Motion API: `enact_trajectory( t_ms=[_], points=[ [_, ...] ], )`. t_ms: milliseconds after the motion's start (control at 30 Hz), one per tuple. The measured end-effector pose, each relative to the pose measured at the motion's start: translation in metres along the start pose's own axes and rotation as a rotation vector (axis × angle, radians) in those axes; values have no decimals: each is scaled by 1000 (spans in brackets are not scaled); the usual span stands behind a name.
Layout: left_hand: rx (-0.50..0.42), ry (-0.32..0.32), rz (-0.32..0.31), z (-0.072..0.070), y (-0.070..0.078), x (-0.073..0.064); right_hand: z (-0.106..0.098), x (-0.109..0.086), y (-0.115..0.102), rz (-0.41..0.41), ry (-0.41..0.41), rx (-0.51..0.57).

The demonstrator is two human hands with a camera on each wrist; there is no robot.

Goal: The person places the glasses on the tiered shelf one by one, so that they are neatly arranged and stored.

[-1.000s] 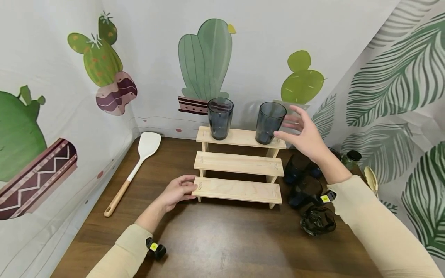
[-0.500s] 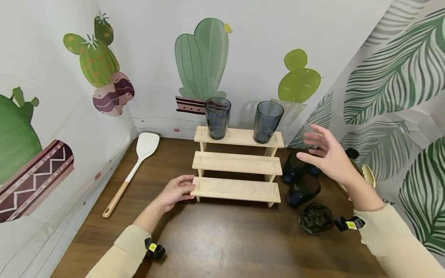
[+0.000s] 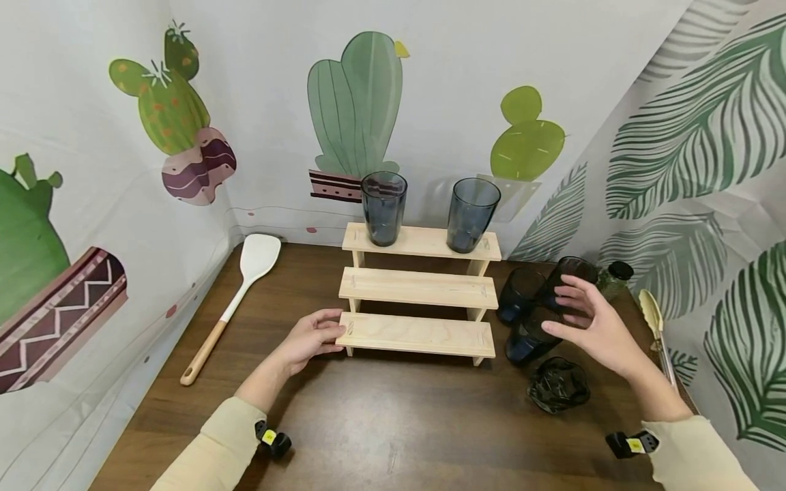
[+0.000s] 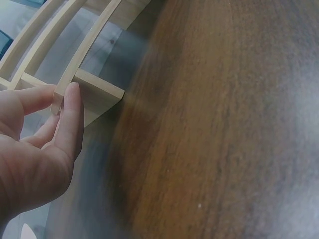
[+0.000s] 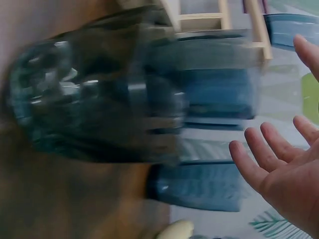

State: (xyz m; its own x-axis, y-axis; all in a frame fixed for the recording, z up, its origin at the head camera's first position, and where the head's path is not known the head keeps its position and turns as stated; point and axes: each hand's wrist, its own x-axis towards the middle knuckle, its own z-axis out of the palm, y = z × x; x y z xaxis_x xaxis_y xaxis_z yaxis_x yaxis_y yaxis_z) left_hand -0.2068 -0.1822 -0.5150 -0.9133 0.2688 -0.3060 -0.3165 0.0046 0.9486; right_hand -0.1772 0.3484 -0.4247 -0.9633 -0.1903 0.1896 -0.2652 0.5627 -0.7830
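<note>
A three-step wooden shelf stand stands on the table. My left hand pinches the left end of its lowest board; in the left wrist view, thumb and fingers lie on either side of the board end. Two blue-grey glasses stand upright on the top step, one at left and one at right. My right hand, holding nothing, hovers over the cluster right of the stand, fingers spread and slightly bent. Under and beside it are a front blue glass, a left glass and a back glass.
A dark, faceted glass stands nearest the front. Behind the cluster is a black-lidded jar, and tongs lie at the right edge. A white spatula with wooden handle lies left. Printed cloth walls close off the back and sides.
My right hand has let go of the right glass on the top step and moved right and down to the glasses beside the stand. The left hand stays on the lowest board.
</note>
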Motion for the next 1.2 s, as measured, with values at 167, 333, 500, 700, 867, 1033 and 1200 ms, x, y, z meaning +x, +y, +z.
enact_trajectory(
  t_ms=[167,333,500,700,867,1033,1200],
  points=[
    [1,5,0,0,0,-1,10,-10,14,37,-43,-17],
    [-2,11,5,0,-1,-1,18,-14,26,57,-52,-21],
    [-1,13,6,0,-2,-1,23,-15,33,69,-93,27],
    [0,10,13,1,-1,-1,24,-14,35,71,-112,76],
    [0,15,9,1,-1,-1,26,-15,36,57,-98,67],
    [2,12,10,1,-1,-1,28,-18,37,35,-58,28],
    [4,15,5,1,-1,-1,29,-18,37,11,-26,-19]
  ],
)
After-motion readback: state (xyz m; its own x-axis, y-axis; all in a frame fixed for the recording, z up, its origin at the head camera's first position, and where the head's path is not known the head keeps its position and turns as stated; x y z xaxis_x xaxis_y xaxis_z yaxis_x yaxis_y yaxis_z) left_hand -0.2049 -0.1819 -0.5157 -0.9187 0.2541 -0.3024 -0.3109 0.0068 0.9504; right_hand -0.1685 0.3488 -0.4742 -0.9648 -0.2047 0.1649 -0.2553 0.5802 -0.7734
